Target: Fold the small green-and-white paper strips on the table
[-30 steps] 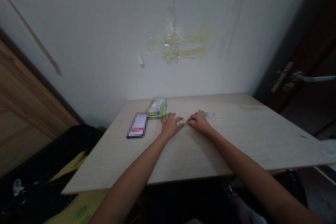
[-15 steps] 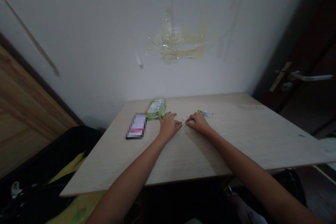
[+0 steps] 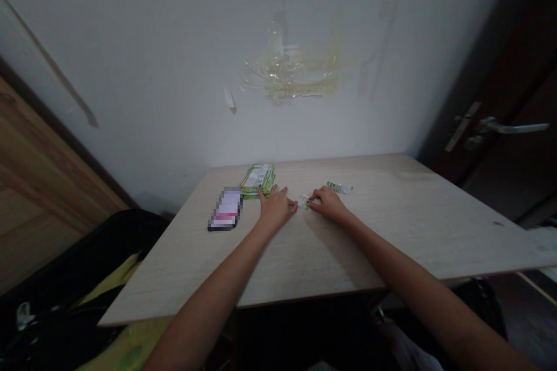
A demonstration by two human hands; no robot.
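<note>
A small white-and-green printed piece (image 3: pixel 303 202), perhaps paper or wrapper, lies between my fingertips at mid-table. My left hand (image 3: pixel 277 206) pinches its left edge between thumb and forefinger, with the other fingers spread. At the opposite edge, the thumb and forefinger of my right hand (image 3: pixel 329 203) are closed on the piece. Just behind the right hand rests a torn green-and-white packet strip (image 3: pixel 340 187). Beyond my left fingers sits a stack of green-and-white packets (image 3: pixel 258 178).
A phone (image 3: pixel 226 210) with a blurred screen lies left of the packets on the pale wooden table (image 3: pixel 183 278). The wall (image 3: pixel 174 69) with old tape (image 3: pixel 296 78) borders the table's back. A dark door with a metal handle (image 3: pixel 513 127) stands at right.
My left hand has shifted slightly left, and the gap between my two hands' fingertips has widened a little. My right hand has hardly moved.
</note>
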